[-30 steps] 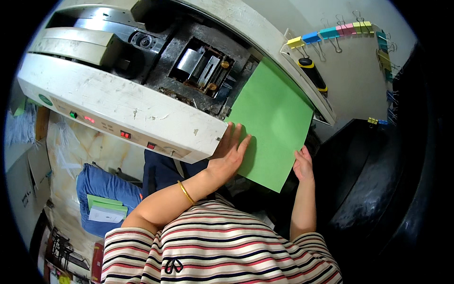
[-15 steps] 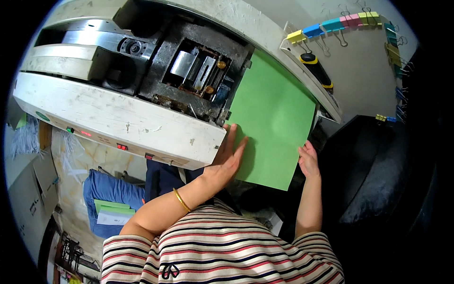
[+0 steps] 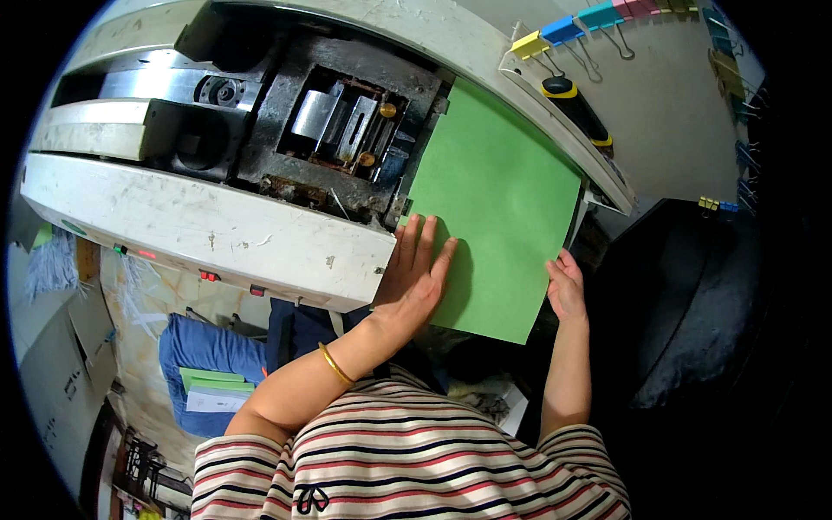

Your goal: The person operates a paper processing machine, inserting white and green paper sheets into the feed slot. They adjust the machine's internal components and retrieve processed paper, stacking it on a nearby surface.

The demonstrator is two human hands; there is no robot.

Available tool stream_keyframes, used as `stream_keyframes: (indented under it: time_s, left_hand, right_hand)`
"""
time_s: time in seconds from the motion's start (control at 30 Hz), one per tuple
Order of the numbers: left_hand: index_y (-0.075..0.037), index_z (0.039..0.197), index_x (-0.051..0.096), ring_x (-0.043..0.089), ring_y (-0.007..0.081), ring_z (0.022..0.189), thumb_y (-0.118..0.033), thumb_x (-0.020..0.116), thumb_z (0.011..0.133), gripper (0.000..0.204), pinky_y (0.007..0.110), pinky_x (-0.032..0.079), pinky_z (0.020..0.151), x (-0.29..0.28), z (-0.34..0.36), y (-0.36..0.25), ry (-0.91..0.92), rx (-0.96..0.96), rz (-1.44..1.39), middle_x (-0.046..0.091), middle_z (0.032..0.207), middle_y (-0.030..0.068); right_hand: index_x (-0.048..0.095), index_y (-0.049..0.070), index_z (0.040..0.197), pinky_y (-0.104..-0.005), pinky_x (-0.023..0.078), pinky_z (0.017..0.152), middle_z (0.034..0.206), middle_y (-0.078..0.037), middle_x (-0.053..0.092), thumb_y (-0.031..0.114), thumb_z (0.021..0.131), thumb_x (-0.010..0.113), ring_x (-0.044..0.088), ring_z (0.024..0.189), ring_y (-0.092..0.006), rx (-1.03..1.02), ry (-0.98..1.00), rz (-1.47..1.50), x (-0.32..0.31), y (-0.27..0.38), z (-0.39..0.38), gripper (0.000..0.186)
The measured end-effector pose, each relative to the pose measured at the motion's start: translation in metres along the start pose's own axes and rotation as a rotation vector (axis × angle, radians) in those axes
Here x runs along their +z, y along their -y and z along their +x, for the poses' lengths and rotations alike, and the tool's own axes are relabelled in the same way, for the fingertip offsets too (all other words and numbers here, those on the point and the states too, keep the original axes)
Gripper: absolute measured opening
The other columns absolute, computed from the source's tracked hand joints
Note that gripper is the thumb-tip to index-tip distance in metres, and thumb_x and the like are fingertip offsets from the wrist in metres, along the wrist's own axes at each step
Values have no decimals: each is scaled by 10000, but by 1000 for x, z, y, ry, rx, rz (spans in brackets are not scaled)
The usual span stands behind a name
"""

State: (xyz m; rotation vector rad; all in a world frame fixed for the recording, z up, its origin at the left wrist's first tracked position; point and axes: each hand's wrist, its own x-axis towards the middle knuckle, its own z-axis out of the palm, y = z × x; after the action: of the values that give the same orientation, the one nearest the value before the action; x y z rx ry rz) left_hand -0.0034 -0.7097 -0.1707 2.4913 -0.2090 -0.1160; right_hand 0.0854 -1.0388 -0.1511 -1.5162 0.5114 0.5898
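Note:
A large green sheet of paper or card lies at the right end of a white-cased machine. Its far left edge meets the machine's dark, stained metal block, which holds a shiny roller. My left hand rests with fingers stretched out on the sheet's near left edge, right beside the casing's corner. At the sheet's right edge my right hand pinches it between thumb and fingers. The near corner of the sheet hangs free between my hands.
Coloured binder clips line a pale board at the upper right, with a black and yellow cutter below them. A black padded surface stands at right. Green and white booklets lie on blue cloth at the lower left.
The view has shifted slightly, so the machine appears further left. My left hand's fingers lie flatter and more apart on the sheet's edge. My right hand keeps its pinch.

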Motion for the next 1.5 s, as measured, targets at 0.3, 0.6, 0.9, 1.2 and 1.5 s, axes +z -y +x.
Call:
stream_keyframes:
  time_s: [0.3, 0.6, 0.9, 1.2, 1.5]
  left_hand:
    - [-66, 1351, 499, 253, 436, 1384, -129, 544, 850, 507, 523, 214, 1151, -4, 2, 3, -16, -3, -57, 322, 1458, 230]
    - [-80, 1358, 481, 238, 424, 1391, -225, 662, 795, 609, 554, 184, 1138, 4, 4, 7, -8, 8, 49, 301, 1485, 206]
    - [-86, 1391, 426, 238, 404, 1396, -195, 708, 779, 683, 564, 172, 1139, -5, 8, 3, 41, -16, -6, 289, 1492, 199]
    - [-91, 1373, 440, 277, 403, 1369, -166, 710, 765, 669, 541, 204, 1133, -9, 8, 3, 15, -8, -5, 324, 1464, 194]
    - [-81, 1343, 473, 304, 402, 1342, -109, 705, 751, 637, 526, 250, 1117, -9, 11, 4, -35, -16, -88, 353, 1430, 193]
  right_hand:
    - [455, -7, 1314, -322, 489, 921, 1206, -129, 605, 40, 952, 533, 602, 1081, -197, 3, -28, -20, 1, -6, -2, 374]
    - [602, 46, 935, -253, 454, 657, 814, -1, 598, 133, 888, 671, 534, 711, -89, -299, -487, -750, -7, -39, -47, 121]
    - [618, 29, 991, -311, 471, 802, 938, -72, 626, 111, 893, 637, 588, 864, -203, -343, -616, -784, 9, -78, -63, 129]
    - [557, 47, 1223, -396, 436, 980, 1281, -159, 536, 31, 893, 551, 545, 1153, -318, -562, -342, -1014, 10, 4, 58, 330]
    - [585, 46, 1191, -363, 512, 851, 1261, -154, 536, 41, 882, 579, 623, 995, -269, -540, -348, -1099, 11, 9, 69, 310]
